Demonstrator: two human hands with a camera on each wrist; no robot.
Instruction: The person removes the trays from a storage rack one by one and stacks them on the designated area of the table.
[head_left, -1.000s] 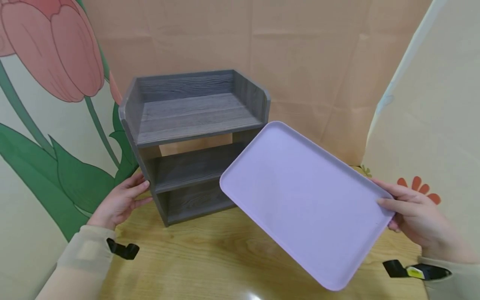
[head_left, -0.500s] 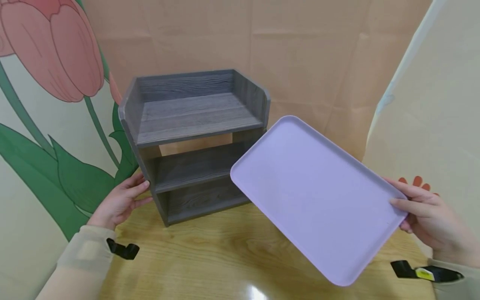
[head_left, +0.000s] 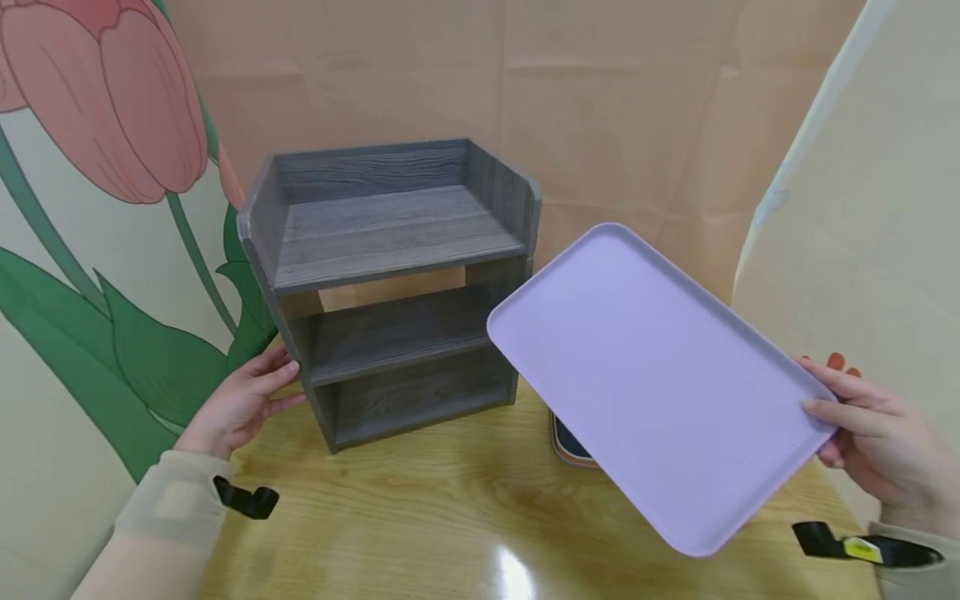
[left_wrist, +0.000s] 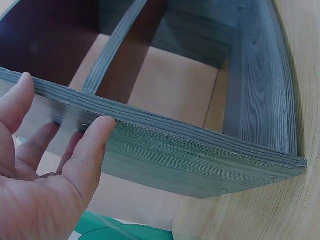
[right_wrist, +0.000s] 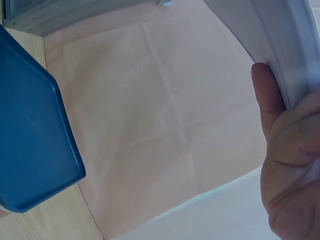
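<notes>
step: tray (head_left: pixel 660 383) lifted clear | right hand (head_left: pixel 877 437) pinches its 3 o'clock edge | left hand (head_left: pixel 240 400), fingers relaxed, steadies shelf (head_left: pixel 390 283) | next: level tray toward 10 o'clock

Setting: I read a staged recording booth.
Backdrop: tulip mural (head_left: pixel 112 108) and creased paper sheets (head_left: pixel 600 108) enclose it.
Surface: I see one wooden table (head_left: pixel 420 517).
</notes>
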